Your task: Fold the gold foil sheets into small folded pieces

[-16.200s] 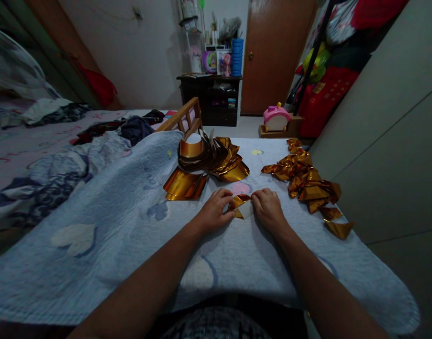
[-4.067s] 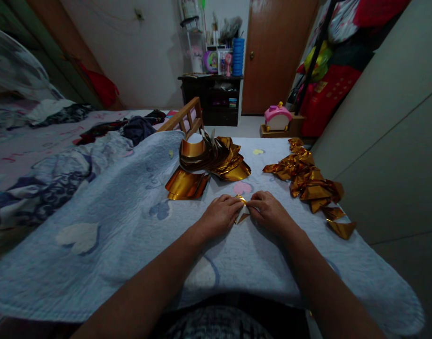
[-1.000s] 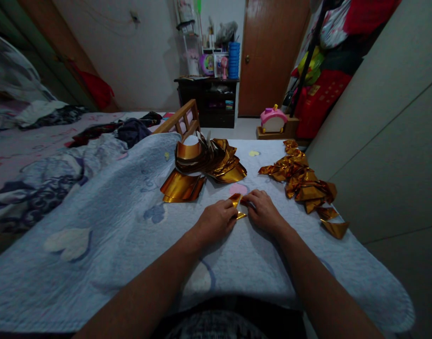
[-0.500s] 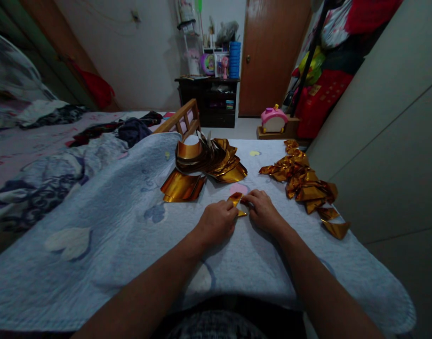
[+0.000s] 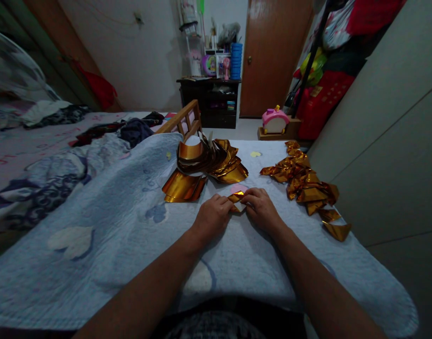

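Observation:
A small folded piece of gold foil paper lies between my two hands, low over the blue quilt. My left hand pinches its left end, and my right hand grips its right end with the fingers closed. A pale inner side shows in the middle of the piece. Beyond my left hand sits a fanned stack of gold foil sheets, with a few flat sheets in front of it. Right of my right hand runs a heap of folded gold foil pieces.
Rumpled clothes and bedding cover the bed at left, by a wooden rail. A dark cabinet and a wooden door stand behind. A pink toy rests beyond the quilt; a pale panel borders the right side.
The foil piece has turned and spread between my hands, showing its pale middle. My left hand has shifted slightly left and away from me. Both hands keep hold of it.

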A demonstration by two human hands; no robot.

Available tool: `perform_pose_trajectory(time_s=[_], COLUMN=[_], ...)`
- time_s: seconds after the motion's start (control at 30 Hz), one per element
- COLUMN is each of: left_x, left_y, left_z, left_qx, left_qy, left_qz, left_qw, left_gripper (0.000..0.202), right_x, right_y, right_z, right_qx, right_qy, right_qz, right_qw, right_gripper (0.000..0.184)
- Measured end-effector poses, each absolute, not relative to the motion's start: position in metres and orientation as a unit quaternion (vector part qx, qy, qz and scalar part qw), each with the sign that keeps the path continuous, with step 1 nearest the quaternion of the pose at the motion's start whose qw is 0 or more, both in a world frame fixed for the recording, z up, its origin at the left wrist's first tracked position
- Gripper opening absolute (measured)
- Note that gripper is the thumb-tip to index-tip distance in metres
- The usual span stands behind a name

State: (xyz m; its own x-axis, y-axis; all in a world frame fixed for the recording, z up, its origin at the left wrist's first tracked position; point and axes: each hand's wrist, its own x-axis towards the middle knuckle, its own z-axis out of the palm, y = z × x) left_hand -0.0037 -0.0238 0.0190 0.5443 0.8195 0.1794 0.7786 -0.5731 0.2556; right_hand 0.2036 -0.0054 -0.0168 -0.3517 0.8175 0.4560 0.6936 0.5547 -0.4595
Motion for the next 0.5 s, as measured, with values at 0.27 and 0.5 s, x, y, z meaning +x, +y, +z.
perform_pose_trajectory(time_s=[0.27, 0.5], left_x=[-0.006, -0.006], left_y=[-0.022, -0.022], left_z=[0.016, 0.017], left_qx=[0.87, 0.868], left_qy=[0.464, 0.467], left_qz=[0.151, 0.146], left_qw=[0.071, 0.09], left_gripper=[0.016, 0.012], right_x=[0.201, 0.199], right_y=[-0.018, -0.018], right_z=[-0.015, -0.013], right_qx=[-0.456, -0.44], right_qy=[-0.8, -0.815], right_qz=[0.099, 0.156], right_qw=[0.377, 0.344], right_gripper=[0.019, 0.025])
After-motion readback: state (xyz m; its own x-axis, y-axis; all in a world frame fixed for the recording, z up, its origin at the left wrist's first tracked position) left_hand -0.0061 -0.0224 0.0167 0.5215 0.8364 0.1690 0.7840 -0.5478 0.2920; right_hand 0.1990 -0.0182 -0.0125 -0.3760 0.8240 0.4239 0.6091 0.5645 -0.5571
